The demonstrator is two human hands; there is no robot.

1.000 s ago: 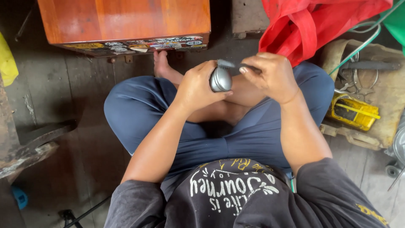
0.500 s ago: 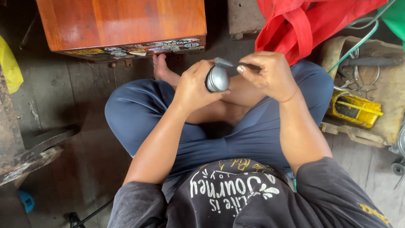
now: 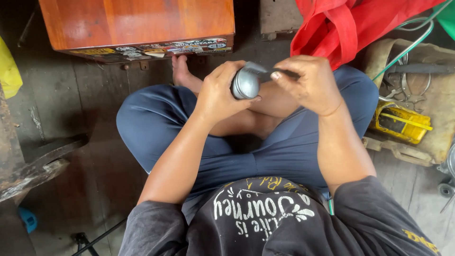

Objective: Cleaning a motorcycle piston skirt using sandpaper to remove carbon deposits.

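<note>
My left hand (image 3: 220, 97) wraps the round grey metal part (image 3: 245, 84); it seems stiff, smooth, maybe slippery. My right hand (image 3: 308, 85) pinches a thin dark tool (image 3: 277, 72) against its rim.

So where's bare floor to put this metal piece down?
Bare boards lie on the left, between the blue-trousered knee and the rusty beam, below the orange wooden box. The right is crowded: red bag, yellow tool, loose wires.
</note>
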